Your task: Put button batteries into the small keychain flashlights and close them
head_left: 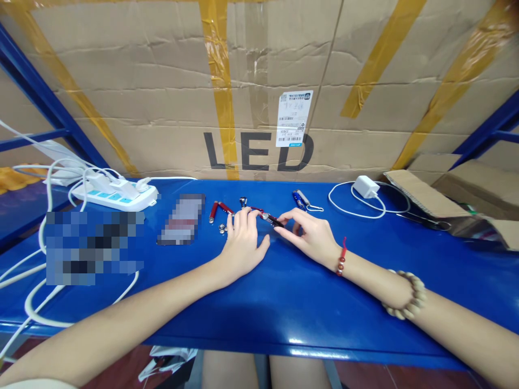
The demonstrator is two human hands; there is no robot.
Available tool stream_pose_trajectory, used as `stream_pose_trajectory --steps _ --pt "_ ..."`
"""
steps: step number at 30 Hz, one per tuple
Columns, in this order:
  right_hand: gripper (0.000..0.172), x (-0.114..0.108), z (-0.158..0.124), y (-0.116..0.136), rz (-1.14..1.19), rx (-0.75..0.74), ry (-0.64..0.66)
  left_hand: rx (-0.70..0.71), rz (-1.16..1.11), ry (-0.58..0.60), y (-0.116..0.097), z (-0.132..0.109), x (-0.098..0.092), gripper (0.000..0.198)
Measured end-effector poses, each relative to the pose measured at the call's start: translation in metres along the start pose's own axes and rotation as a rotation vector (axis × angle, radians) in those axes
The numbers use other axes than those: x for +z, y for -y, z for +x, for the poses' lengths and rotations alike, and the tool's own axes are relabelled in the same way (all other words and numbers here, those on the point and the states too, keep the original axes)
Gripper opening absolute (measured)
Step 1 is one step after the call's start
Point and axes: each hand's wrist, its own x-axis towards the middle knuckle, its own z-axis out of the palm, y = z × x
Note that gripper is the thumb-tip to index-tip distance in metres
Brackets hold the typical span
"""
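Observation:
My right hand (310, 232) pinches a small black tube with a silver end (272, 220) between thumb and fingers, just above the blue tabletop. Palm down to its left, my left hand (242, 243) has its fingers stretched forward and its thumb apart. Its fingertips are close to the loose small parts; whether they touch any is hard to see. Around them lie a red tube (213, 212), a second red tube (225, 208), small silver pieces (223, 229) and a small black-and-silver piece (243, 202). Beyond my right hand rest a blue tube (299, 200) and a silver carabiner clip (315, 208).
A phone with a blurred screen (182, 219) lies left of the parts. Further left are a white power strip (121, 200) and looping white cables. On the right sit a white charger (365, 187), scissors (430, 222) and cardboard (421, 181). A large carton (162, 108) stands behind.

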Motion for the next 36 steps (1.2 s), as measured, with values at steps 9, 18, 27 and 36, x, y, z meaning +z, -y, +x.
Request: stream_pose_trajectory --steps 9,18,27,36 --pt "0.020 0.0007 -0.0002 -0.0004 0.016 -0.017 0.027 -0.051 -0.024 0.091 -0.0006 0.0006 0.0005 0.045" --pt "0.021 0.0003 0.0002 -0.0014 0.035 -0.022 0.047 0.149 -0.234 0.174 0.0054 0.0033 -0.0016 0.038" --pt "0.022 -0.0008 0.0002 0.0000 0.034 -0.020 0.041 0.058 -0.180 0.090 0.0013 0.0044 -0.0056 0.033" --pt "0.021 -0.0014 0.0001 0.0004 0.042 -0.017 0.057 -0.013 -0.014 0.119 0.0014 0.0030 -0.0073 0.022"
